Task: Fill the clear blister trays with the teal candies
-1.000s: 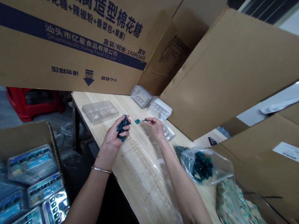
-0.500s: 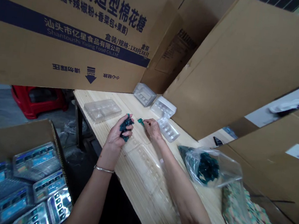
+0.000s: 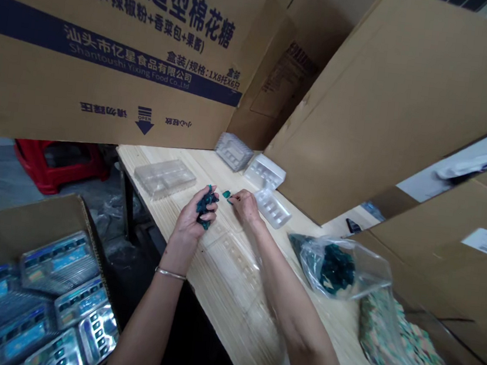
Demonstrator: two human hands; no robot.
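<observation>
My left hand (image 3: 190, 217) is closed around a bunch of small dark teal packets (image 3: 206, 206), palm turned up above the wooden table (image 3: 221, 313). Close by on the right, my right hand (image 3: 245, 207) has its thumb and fingers pinched together on a small green packet (image 3: 226, 194), whose end sticks out past the fingertips. Whether that is one packet or two, I cannot tell. Below both hands, clear plastic trays (image 3: 239, 254) with rows of small hollows lie flat on the table. A moulded clear tray (image 3: 272, 208) sits just behind my right wrist.
Stacked clear trays (image 3: 164, 179) lie at the table's left edge, more trays (image 3: 233, 151) at the back. An open bag (image 3: 365, 274) of teal packets and a bag of mixed packets (image 3: 404, 356) stand right. Cardboard boxes (image 3: 391, 100) surround the table; one (image 3: 22, 208) at lower left holds packed trays.
My right fingers have shifted slightly and the green packet sits a little further left and up. The left hand keeps its grip on the bunch. The whole view has moved slightly.
</observation>
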